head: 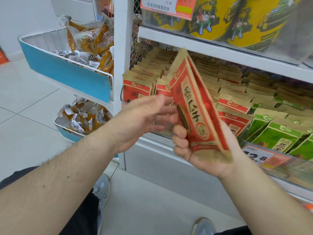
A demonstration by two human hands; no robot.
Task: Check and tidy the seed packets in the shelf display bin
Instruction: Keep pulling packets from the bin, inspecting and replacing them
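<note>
A red and brown seed packet stands tilted in front of the shelf, gripped at its lower end by my right hand. It looks like two packets held together. My left hand hovers just left of it with fingers spread and blurred, fingertips close to the packet's lower left edge. Behind them the shelf display bin holds rows of upright red packets on the left and green packets on the right.
A white wire basket with a blue front of sausage snacks hangs at the left, a second one below it. Yellow tubs fill the shelf above. Price tags line the shelf edge. My shoes stand on the tiled floor.
</note>
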